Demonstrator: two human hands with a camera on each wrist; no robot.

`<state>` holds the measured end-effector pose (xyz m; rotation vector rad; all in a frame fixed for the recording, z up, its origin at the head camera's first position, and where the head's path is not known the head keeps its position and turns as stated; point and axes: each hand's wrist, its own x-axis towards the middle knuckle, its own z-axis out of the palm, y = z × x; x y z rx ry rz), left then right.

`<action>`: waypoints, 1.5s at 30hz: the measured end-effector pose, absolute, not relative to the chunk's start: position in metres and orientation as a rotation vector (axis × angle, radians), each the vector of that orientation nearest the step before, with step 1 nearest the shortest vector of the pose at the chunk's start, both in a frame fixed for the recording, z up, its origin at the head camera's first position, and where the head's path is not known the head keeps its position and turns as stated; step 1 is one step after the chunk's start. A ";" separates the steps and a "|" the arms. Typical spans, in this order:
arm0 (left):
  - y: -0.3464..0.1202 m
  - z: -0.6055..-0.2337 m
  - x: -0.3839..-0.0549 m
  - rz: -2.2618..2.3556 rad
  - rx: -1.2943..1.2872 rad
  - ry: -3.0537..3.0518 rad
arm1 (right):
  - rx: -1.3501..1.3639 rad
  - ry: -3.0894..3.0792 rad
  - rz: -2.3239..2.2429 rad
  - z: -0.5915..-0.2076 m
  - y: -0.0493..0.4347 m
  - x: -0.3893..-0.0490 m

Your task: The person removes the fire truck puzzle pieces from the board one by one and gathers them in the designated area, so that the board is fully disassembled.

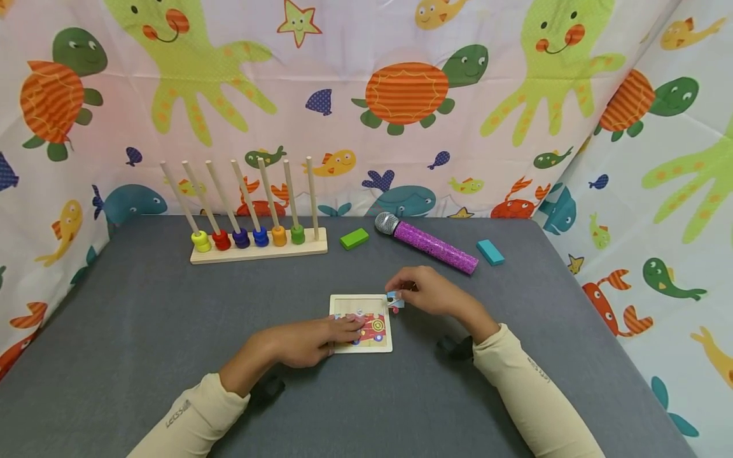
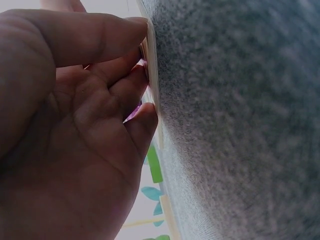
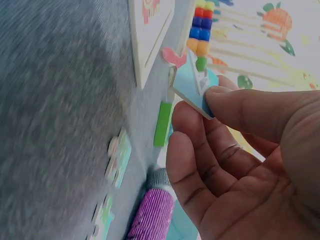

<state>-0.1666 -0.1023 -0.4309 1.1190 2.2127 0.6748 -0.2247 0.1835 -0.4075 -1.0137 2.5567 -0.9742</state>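
A square wooden puzzle board lies on the table, its lower part filled with a red vehicle picture. My left hand rests on the board's left side with fingers stretched over the picture. In the left wrist view the thumb tip touches the board's edge. My right hand pinches a light blue puzzle piece between thumb and fingers, at the board's upper right corner. The piece is tilted and has a pink-red knob. Two more puzzle pieces lie on the table in the right wrist view.
Behind the board stand a peg stacker with coloured rings, a green block, a purple glitter microphone and a blue block. A sea-animal curtain hangs along the table's back edge.
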 end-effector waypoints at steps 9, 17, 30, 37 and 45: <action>-0.102 -0.431 -0.166 0.669 1.172 2.215 | -0.952 2.618 -1.017 -0.408 0.218 -0.224; -0.102 -0.429 -0.163 0.661 1.142 2.228 | -0.887 2.643 -1.011 -0.406 0.244 -0.227; -0.104 -0.426 -0.163 0.689 1.180 2.227 | -0.850 2.643 -0.949 -0.406 0.257 -0.233; -0.104 -0.428 -0.165 0.677 1.173 2.218 | -0.847 2.712 -0.896 -0.407 0.267 -0.233; -0.105 -0.430 -0.165 0.671 1.173 2.228 | -0.775 2.747 -0.886 -0.414 0.273 -0.238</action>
